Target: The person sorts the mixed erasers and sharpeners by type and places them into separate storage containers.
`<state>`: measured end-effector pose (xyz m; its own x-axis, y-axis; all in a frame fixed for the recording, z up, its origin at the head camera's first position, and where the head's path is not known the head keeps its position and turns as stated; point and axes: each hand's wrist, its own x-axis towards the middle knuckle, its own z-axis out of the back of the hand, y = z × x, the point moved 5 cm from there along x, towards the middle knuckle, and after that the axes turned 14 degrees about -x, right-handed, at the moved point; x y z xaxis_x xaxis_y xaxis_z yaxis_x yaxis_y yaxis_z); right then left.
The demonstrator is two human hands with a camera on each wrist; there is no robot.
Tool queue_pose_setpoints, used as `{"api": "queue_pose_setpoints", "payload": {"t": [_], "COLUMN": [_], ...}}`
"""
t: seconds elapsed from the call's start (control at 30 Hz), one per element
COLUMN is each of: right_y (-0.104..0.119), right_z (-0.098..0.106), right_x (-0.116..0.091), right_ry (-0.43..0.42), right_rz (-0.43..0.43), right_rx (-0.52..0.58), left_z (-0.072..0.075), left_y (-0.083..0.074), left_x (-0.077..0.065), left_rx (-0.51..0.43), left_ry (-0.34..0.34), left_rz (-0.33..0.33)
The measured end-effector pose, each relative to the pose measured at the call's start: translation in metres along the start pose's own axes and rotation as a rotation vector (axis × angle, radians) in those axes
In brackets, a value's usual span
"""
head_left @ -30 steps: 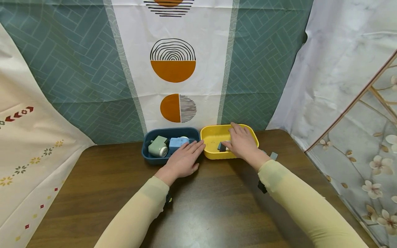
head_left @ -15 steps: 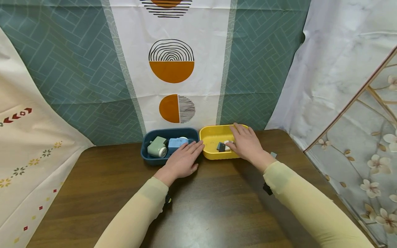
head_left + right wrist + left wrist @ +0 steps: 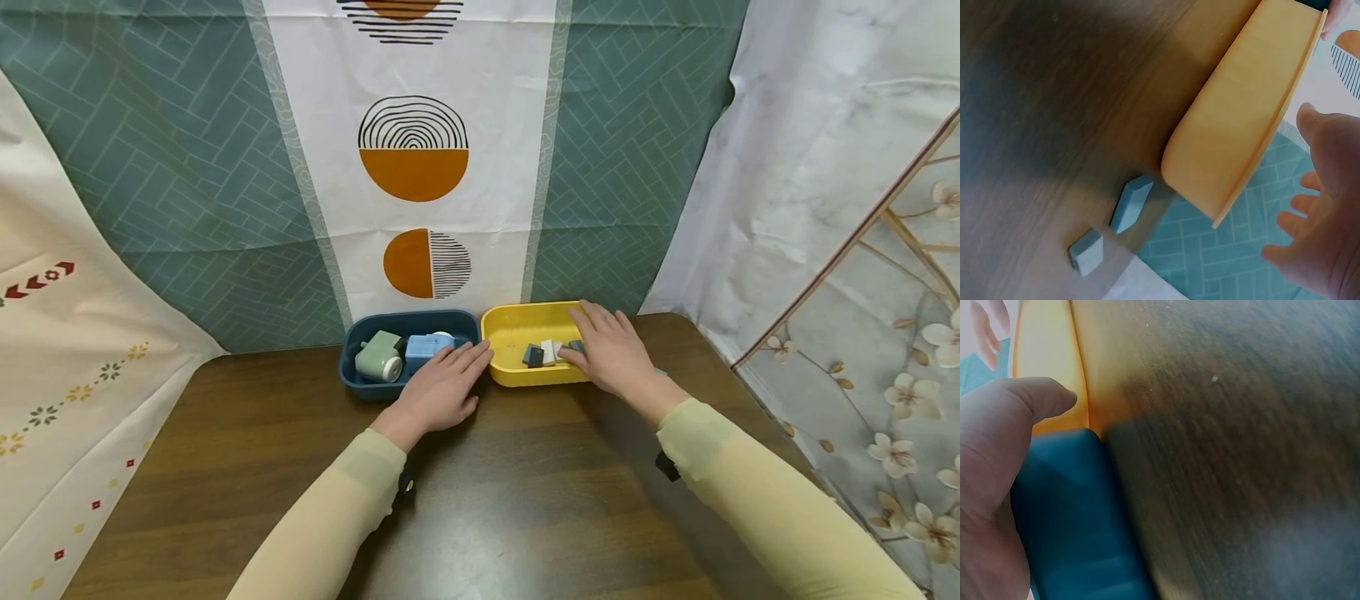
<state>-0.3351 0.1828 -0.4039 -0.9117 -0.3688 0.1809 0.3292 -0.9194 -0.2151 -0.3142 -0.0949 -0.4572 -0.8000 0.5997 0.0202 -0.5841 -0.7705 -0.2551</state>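
Note:
My left hand point(image 3: 442, 387) lies flat with straight fingers across the near right corner of the dark blue bin point(image 3: 405, 316); its fingertips reach the seam with the yellow bin point(image 3: 501, 320). Over the right end of the yellow bin, my right hand point(image 3: 618, 354) has its fingers spread, and nothing shows between them in the right wrist view. Small flat blocks lie in the yellow bin below the thumb: a black block point(image 3: 536, 357), a white block point(image 3: 548, 353) and a blue-grey block point(image 3: 577, 346). Part of the bin's right end is hidden by this hand.
The blue bin holds a green boxy thing point(image 3: 380, 354) with a white round end, and a light blue boxy thing point(image 3: 427, 346). Two blue-grey blocks, a longer block point(image 3: 1130, 204) and a shorter block point(image 3: 1087, 252), lie on the wooden table point(image 3: 240, 450) right of the yellow bin.
My right hand has shifted right over the yellow bin, uncovering more of the white and blue-grey blocks there. Its wrist now hides most of the table blocks in the head view. The left hand stays put.

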Motion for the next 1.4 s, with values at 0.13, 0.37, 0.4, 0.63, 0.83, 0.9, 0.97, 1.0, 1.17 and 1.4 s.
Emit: {"api": "queue_pose_setpoints", "payload": {"t": [0.13, 0.37, 0.4, 0.63, 0.83, 0.9, 0.97, 1.0, 1.17, 1.4], "right_y": [-0.005, -0.014, -0.016, -0.024, -0.028, -0.030, -0.032, -0.033, -0.040, -0.050], "right_z": [0.001, 0.002, 0.002, 0.002, 0.005, 0.005, 0.005, 0.005, 0.004, 0.005], "right_x": [-0.005, -0.014, -0.016, -0.024, -0.030, -0.033, -0.035, -0.036, -0.040, -0.049], "right_ry": [-0.006, -0.011, -0.013, -0.044, -0.069, -0.070, -0.070, -0.070, -0.069, -0.074], "right_rz": [0.003, 0.000, -0.001, 0.002, 0.015, 0.015, 0.013, 0.013, 0.002, -0.023], "right_rx": [-0.002, -0.013, -0.015, -0.048, -0.062, -0.058, -0.052, -0.051, -0.042, -0.016], "left_z": [0.000, 0.003, 0.003, 0.003, 0.002, 0.002, 0.001, 0.001, 0.002, 0.002], "left_y": [0.000, -0.002, -0.002, 0.000, 0.000, 0.000, 0.000, 0.000, 0.000, -0.002], "left_x": [0.000, 0.000, 0.000, 0.001, 0.002, 0.002, 0.002, 0.002, 0.001, -0.001], "left_rx": [0.005, 0.002, 0.002, -0.005, -0.002, -0.003, -0.004, -0.003, 0.005, 0.011], "left_ry": [0.004, 0.006, 0.007, 0.002, 0.005, 0.004, 0.003, 0.003, 0.002, -0.007], "left_rz": [0.000, -0.007, -0.007, -0.008, -0.003, -0.004, -0.004, -0.004, -0.003, -0.017]}}
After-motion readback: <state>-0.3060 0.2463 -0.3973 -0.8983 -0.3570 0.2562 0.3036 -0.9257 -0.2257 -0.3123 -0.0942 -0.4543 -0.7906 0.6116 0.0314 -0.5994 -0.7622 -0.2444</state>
